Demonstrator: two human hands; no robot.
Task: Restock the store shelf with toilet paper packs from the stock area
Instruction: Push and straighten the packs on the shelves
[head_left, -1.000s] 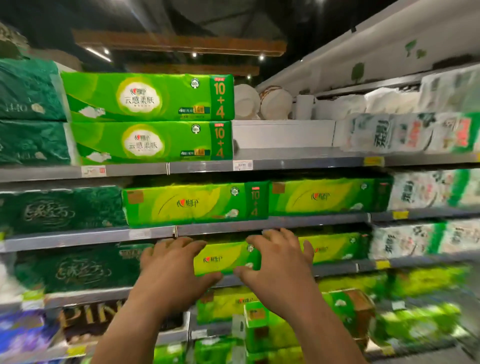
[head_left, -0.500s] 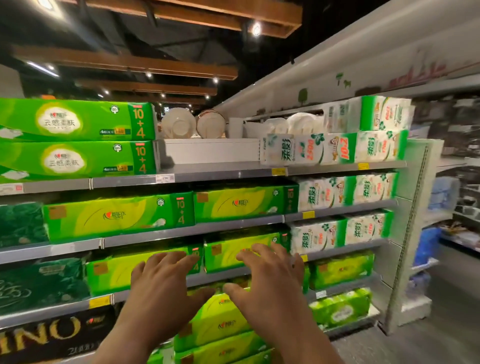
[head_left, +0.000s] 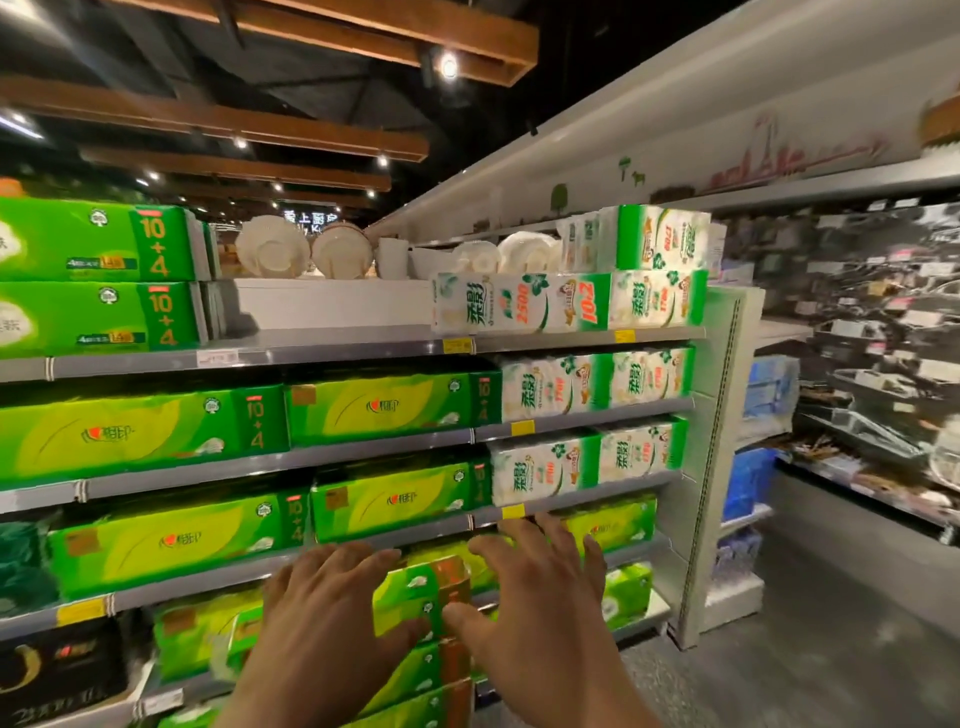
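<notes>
Store aisle, dim ceiling with wooden beams (head_left: 270, 122); shelving unit (head_left: 332, 349) seen at an angle, its end post now in frame at 3 o'clock. Compared with a second ago, the view has been swung right and up: the white-and-green packs (head_left: 569, 304) and the far aisle are now visible, the dark green packs at 9 o'clock mostly gone from frame. Both hands have been kept raised in front of the lower shelves, spread, holding nothing.

Left hand (head_left: 332, 608): fingers straight and apart, palm toward the shelf. Right hand (head_left: 540, 597): same, fingers fanned. No pack is gripped by either.

Task thing: green toilet paper pack (head_left: 421, 597) sits between the two hands, end-on, on the lower shelf level, at 12 o'clock from the thumbs. Contact cannot be confirmed; thumbs appear just beside its lower edge. More green packs are stacked under it at 6 o'clock.

Judgement: pack appears already placed, hands likely coming off it or squaring it up. The turn toward the aisle suggests the next pack is to be fetched. Top shelf has a bare gap (head_left: 332, 304) at 12 o'clock.
</notes>
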